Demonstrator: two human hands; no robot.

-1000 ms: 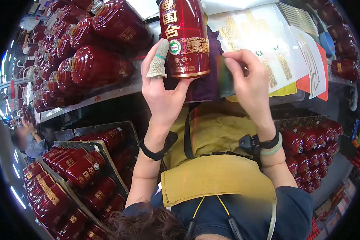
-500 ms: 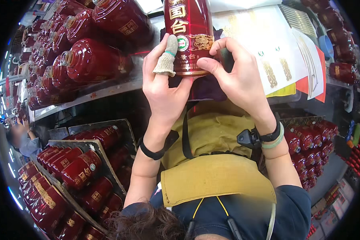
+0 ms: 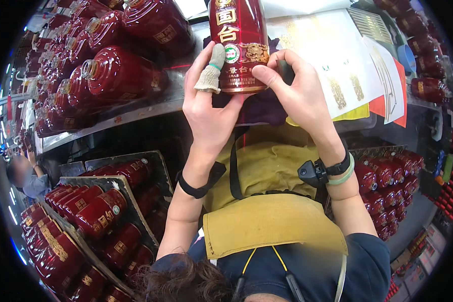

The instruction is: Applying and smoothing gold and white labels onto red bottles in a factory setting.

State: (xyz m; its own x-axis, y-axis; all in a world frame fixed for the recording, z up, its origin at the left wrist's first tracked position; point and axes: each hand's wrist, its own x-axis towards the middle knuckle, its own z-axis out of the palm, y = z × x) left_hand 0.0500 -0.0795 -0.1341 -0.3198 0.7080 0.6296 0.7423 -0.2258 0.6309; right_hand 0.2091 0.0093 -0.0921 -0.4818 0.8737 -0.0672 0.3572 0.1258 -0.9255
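Note:
A dark red glass bottle (image 3: 241,35) with gold lettering lies on dark cloth (image 3: 261,111), its base toward me. My left hand (image 3: 209,108) is closed round its left side and base. A knitted finger cover (image 3: 210,70) with a green band sits on one of its fingers, beside a round green-and-white sticker (image 3: 231,53). My right hand (image 3: 299,88) is curled at the bottle's right side. Its thumb touches the glass near a gold ornamental decal (image 3: 255,52). Between thumb and fingers a dark greenish patch shows, which I cannot make out.
Several similar bottles (image 3: 118,73) lie on the bench at left. White sheets with gold decals (image 3: 336,90) rest at right, over yellow and orange sheets, near a blue round container (image 3: 406,58). Racks of bottles (image 3: 98,211) stand below on both sides. Another person (image 3: 32,176) is at far left.
My right thumb has moved up along the bottle from the lower lettering toward the gold decal, and the index finger has shifted slightly right. The left hand keeps its hold.

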